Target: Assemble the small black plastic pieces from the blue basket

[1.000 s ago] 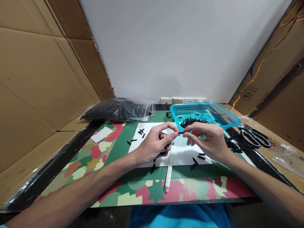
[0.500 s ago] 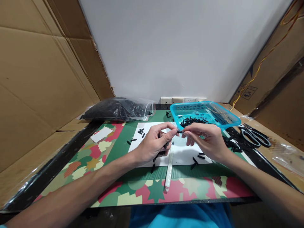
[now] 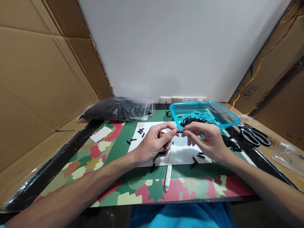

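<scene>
Over the white sheet (image 3: 180,155), both hands pinch one small black stick-like piece (image 3: 180,131), which lies level between their fingertips. My left hand (image 3: 156,141) has its thumb and forefinger closed on the left end, and several more black pieces (image 3: 165,146) are tucked in its palm. My right hand (image 3: 205,139) grips the right end between thumb and forefinger, its other fingers curled. Beneath the hands lies a white, flat-sided stick (image 3: 169,171) with a dark pointed tip. Loose black pieces (image 3: 194,161) are scattered on the sheet around them.
A blue plastic basket (image 3: 235,122) with many black pieces stands behind my right hand. To its right lie scissors (image 3: 255,136). At the back left is a clear bag (image 3: 118,109) full of black pieces. Cardboard walls (image 3: 42,63) flank the table; a white paper scrap (image 3: 101,134) lies left.
</scene>
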`<action>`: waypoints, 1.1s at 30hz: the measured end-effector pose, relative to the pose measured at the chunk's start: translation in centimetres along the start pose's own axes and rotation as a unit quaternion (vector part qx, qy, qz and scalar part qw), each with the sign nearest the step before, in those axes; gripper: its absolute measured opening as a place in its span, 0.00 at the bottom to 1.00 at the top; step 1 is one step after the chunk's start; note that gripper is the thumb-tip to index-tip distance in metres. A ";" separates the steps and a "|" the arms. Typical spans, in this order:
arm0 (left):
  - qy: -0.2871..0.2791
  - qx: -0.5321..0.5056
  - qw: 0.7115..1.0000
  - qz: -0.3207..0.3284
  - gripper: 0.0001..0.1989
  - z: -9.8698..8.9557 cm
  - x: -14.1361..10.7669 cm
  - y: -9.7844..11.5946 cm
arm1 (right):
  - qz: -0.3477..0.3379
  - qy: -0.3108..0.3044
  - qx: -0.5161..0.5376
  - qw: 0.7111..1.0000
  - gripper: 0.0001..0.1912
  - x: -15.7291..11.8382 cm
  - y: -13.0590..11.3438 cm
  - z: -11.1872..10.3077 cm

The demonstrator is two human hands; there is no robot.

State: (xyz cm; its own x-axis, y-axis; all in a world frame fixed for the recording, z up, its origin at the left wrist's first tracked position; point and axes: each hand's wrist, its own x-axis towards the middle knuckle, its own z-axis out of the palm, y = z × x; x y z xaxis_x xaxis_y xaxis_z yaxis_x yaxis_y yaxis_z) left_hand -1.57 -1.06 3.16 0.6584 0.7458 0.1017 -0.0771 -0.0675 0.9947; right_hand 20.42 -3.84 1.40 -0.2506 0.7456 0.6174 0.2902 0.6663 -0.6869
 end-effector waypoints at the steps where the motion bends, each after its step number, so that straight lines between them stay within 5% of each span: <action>1: 0.002 -0.002 1.000 0.000 0.13 0.0 0.0 0.0 | -0.001 0.006 -0.002 1.000 0.04 0.0 0.0 0.0; 28: 0.021 -0.004 1.000 0.002 0.16 0.2 -0.1 0.0 | 0.002 0.029 0.002 1.000 0.07 -0.1 -0.1 0.1; 33: 0.024 -0.002 1.000 0.002 0.15 0.1 -0.1 -0.1 | -0.043 0.074 -0.086 0.993 0.06 -0.1 -0.2 0.1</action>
State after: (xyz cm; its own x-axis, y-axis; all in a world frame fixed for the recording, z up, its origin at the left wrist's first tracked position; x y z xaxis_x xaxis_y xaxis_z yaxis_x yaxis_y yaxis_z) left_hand -1.51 -1.16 3.11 0.6218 0.7762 0.1040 -0.0815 -0.0679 0.9944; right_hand 20.30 -4.00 1.44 -0.1472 0.6691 0.7285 0.4309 0.7063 -0.5616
